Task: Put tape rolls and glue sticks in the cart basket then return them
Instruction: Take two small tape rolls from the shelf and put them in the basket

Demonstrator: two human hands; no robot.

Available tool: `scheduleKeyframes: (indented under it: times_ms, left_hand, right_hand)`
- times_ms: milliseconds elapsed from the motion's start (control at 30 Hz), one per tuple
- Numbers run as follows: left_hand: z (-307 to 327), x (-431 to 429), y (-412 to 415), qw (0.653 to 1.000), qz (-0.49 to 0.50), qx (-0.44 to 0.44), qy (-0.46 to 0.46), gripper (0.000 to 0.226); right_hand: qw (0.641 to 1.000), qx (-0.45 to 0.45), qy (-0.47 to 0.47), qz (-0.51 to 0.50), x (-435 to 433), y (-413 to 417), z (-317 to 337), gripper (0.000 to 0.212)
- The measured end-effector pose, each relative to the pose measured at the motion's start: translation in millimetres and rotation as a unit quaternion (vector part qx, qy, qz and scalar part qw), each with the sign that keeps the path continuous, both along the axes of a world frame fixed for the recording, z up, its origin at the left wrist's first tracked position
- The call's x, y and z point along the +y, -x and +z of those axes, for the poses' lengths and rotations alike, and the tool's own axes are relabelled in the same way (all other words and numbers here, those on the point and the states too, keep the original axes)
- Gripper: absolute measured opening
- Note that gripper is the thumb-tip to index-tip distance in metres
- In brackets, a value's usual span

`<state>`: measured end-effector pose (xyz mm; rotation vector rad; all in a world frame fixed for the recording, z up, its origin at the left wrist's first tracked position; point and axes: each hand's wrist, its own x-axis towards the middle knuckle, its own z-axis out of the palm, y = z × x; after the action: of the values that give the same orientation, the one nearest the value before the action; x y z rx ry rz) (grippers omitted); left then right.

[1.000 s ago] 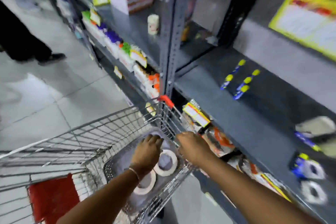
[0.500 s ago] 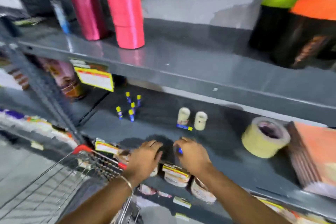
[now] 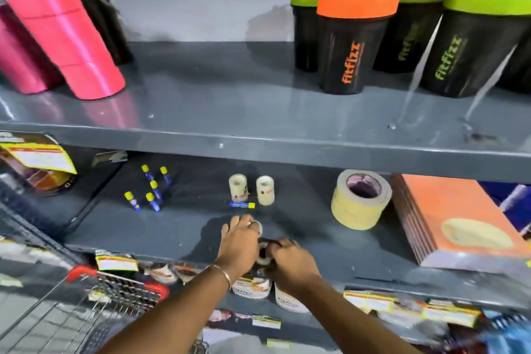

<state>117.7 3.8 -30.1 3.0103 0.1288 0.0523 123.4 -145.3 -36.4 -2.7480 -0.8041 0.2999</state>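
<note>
left hand (image 3: pixel 240 241): covers most of a small tape roll (image 3: pixel 259 227), grip unclear | right hand (image 3: pixel 290 263): fingers hide part of clear tape roll (image 3: pixel 263 254) | cart basket (image 3: pixel 86 313): blurred, cut by left and bottom edges | price tags (image 3: pixel 116 263): print unreadable

Both hands (image 3: pixel 258 250) now on shelf (image 3: pixel 344 253) with tape rolls (image 3: pixel 263 253)

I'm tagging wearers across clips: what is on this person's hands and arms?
Both forearms are bare, with no sleeves or gloves in view. The left hand has a thin gold-coloured bangle at the wrist and what looks like a ring. The right hand shows no jewellery.
</note>
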Motion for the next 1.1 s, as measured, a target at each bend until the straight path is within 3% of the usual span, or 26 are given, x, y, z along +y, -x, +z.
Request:
scheduleKeyframes:
  times_ms: [367,533,667,967,1100]
  left_hand:
    - [-6,-5,-11,0.999,0.027,-0.001,-0.016,0.034]
    - [8,16,2,0.994,0.042,-0.095,0.023,0.024]
    - [10,83,37,0.980,0.126,-0.154,0.026,0.020]
    - [-38,247,208,0.934,0.334,-0.121,0.025,0.023]
    - [-78,289,292,0.900,0.402,-0.102,0.130,0.013]
  right_hand:
    - [0.997,0.002,-0.049,-0.052,-8,4,5,0.038]
    - [0.995,-0.033,-0.085,-0.032,14,4,16,0.032]
    - [0.995,-0.029,-0.094,0.025,67,12,24,0.038]
    - [0.973,0.006,-0.113,0.201,239,77,7,0.039]
    - [0.948,0.017,-0.082,0.308,316,112,-27,0.040]
